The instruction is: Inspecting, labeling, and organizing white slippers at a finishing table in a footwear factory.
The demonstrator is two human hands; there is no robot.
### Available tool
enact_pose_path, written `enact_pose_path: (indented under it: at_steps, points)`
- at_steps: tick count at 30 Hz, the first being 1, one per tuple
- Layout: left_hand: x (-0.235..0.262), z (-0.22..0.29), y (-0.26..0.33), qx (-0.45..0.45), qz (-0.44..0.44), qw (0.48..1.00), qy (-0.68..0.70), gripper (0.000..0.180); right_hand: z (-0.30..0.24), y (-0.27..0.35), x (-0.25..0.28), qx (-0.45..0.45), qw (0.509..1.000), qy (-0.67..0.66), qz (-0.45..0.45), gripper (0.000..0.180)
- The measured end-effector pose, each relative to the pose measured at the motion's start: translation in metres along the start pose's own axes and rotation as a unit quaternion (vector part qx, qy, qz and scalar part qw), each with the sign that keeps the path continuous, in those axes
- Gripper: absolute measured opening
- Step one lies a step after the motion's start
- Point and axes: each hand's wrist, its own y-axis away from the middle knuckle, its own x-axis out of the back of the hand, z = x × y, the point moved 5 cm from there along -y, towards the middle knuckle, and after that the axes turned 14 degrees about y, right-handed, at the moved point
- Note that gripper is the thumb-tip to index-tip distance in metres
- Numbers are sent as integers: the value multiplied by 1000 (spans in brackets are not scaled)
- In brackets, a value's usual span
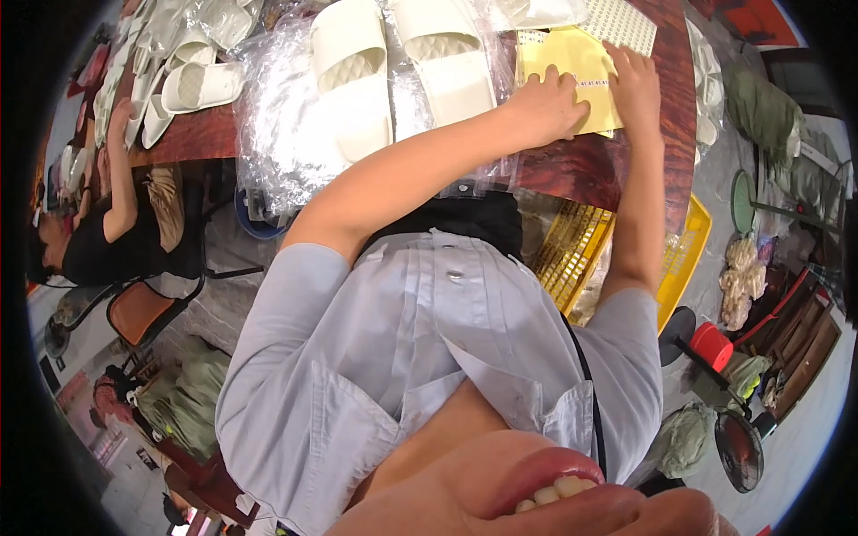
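A yellow sticker sheet (597,114) with a row of small printed labels lies at the table's right end. My left hand (547,109) reaches across to it, its bent fingers pressed on the sheet's left part. At the sheet's right edge is my right hand (636,89), its fingers closed on that edge; the fingertips are partly hidden. A pair of cream slippers, a left slipper (356,98) and a right slipper (451,80), lies to the left of the sheet. Beneath them are clear plastic bags (277,116).
A dotted white label sheet (626,25) lies beyond the yellow one. More cream slippers (204,87) cover the table's left side, where another person (125,214) works. Under the reddish-brown table (572,174) stand yellow crates (572,255). An orange-seated chair (143,311) is at left.
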Motion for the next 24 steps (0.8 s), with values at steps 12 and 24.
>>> enact_pose_path:
  at_steps: [12,24]
  points:
    - [-1,-6,-12,21,-85,996,-33,56,46,-30,-59,89,985,122,-87,11]
    - [-8,-23,-24,-40,-37,997,-51,63,2,0,-10,-4,995,-7,-98,18]
